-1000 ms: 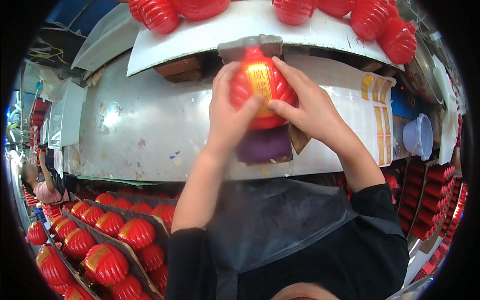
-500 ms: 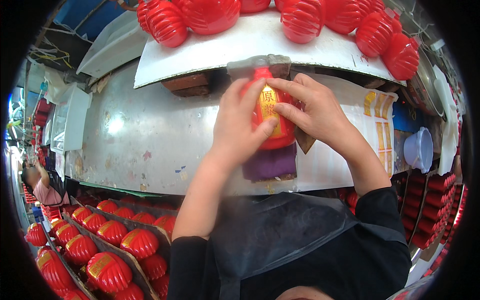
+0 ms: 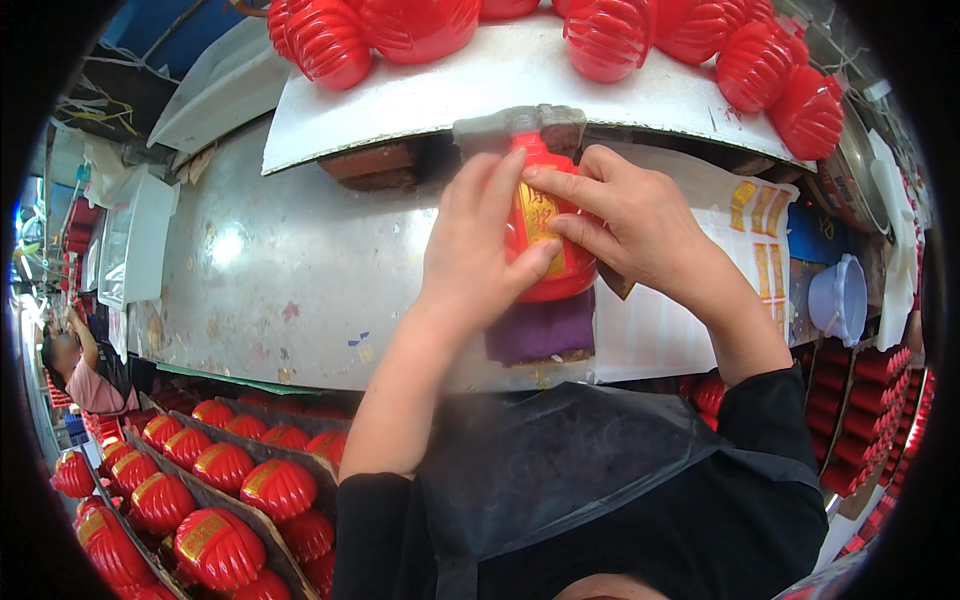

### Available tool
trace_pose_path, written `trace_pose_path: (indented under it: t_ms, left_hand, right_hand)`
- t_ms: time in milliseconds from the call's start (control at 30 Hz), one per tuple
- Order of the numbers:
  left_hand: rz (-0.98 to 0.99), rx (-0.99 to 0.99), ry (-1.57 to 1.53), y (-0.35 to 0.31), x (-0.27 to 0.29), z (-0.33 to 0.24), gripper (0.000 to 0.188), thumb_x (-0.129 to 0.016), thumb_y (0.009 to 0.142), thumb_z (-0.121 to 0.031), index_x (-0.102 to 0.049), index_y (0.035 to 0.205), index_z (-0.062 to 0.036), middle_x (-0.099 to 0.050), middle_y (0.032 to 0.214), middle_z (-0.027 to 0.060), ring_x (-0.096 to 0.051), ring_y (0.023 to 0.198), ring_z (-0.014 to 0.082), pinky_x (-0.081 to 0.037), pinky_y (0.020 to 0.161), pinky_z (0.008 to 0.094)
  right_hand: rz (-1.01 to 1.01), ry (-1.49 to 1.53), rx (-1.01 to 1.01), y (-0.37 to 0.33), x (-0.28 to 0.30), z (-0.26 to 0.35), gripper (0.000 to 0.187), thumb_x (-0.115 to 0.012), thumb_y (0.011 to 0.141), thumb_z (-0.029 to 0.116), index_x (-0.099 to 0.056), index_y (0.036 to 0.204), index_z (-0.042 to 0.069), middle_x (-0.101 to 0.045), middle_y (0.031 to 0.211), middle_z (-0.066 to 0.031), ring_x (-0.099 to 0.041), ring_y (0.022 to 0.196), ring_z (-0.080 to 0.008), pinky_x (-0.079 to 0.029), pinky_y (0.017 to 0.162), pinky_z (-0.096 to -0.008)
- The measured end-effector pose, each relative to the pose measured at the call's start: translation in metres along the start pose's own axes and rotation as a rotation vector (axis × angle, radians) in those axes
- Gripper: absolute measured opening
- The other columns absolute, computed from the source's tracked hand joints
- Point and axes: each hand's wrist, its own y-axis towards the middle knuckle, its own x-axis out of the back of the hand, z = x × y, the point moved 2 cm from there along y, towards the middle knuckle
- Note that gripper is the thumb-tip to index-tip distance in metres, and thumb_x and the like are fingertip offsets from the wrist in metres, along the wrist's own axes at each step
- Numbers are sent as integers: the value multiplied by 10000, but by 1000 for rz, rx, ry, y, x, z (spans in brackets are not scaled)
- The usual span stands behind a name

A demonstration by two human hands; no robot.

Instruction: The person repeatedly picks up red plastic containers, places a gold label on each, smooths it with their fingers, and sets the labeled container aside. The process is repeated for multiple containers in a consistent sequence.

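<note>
A red bottle (image 3: 562, 284) with a gold label (image 3: 536, 202) lies label up, its neck pointing away from me against a grey rest (image 3: 470, 132). A purple cloth (image 3: 545, 330) lies under its base. My left hand (image 3: 470, 240) holds the bottle's left side, thumb on the lower label and fingertips near the neck. My right hand (image 3: 635, 215) is on the right side, with index finger and thumb on the label's right edge. My fingers cover part of the label. Beside the bottle, a brown pointed piece (image 3: 615, 282) pokes out beneath my right hand.
A white board (image 3: 400, 115) across the back carries several red bottles (image 3: 607, 40). Right of my hands lies a backing sheet with gold labels (image 3: 760, 255), near a pale blue bucket (image 3: 838, 300). Labelled red bottles (image 3: 218, 548) fill divided rows at lower left. Another person (image 3: 95, 375) is far left.
The bottle has rolled slightly, bringing its label a little to the left. My right thumb and index finger have shifted slightly along the label's edge. Both hands stay on the bottle.
</note>
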Motion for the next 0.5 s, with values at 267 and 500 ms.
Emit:
trace_pose_path:
  t_ms: [267, 500]
  left_hand:
    - [28, -1, 22, 1, 0, 1, 867, -715, 857, -469, -438, 1574, -67, -444, 1501, 201, -477, 1388, 398, -401, 1171, 464]
    - [-44, 8, -49, -1, -4, 4, 923, -826, 804, -344, -402, 1577, -71, -459, 1519, 220, -455, 1411, 428, -403, 1174, 486]
  right_hand:
    - [18, 159, -104, 9, 1, -1, 496, -766, 924, 233, -671, 1396, 112, -671, 933, -122, -685, 842, -278, -549, 749, -377]
    - [-24, 807, -489, 32, 22, -13, 304, -742, 963, 154, -687, 1242, 47, -704, 1083, -33, -688, 1040, -143, -577, 919, -291]
